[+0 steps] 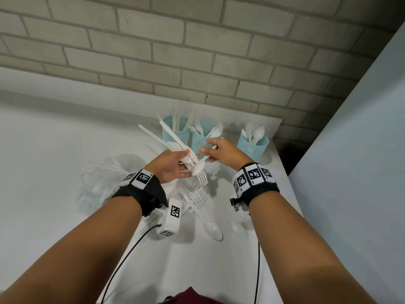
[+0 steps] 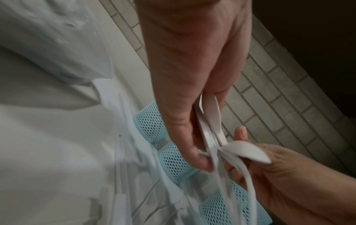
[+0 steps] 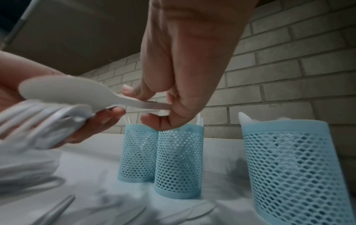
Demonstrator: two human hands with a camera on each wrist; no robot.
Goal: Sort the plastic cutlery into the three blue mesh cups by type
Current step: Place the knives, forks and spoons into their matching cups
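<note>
Plastic spoon (image 3: 63,92) pinched, right hand (image 3: 173,85), wrist view

**Spoon held at the bundle, above the table**

The left hand (image 1: 173,165) grips a bundle of cutlery (image 1: 175,142). The right hand (image 1: 223,151) pinches the handle of a spoon (image 1: 200,166). Three blue mesh cups (image 1: 201,142) stand behind on the white table (image 1: 43,150).

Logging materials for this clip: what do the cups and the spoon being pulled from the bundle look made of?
Cups: seemingly pale blue moulded plastic, matte, with perforated mesh walls and solid rims. Spoon: opaque white plastic, smooth, thin and one-piece; right hand pinches its handle.
</note>
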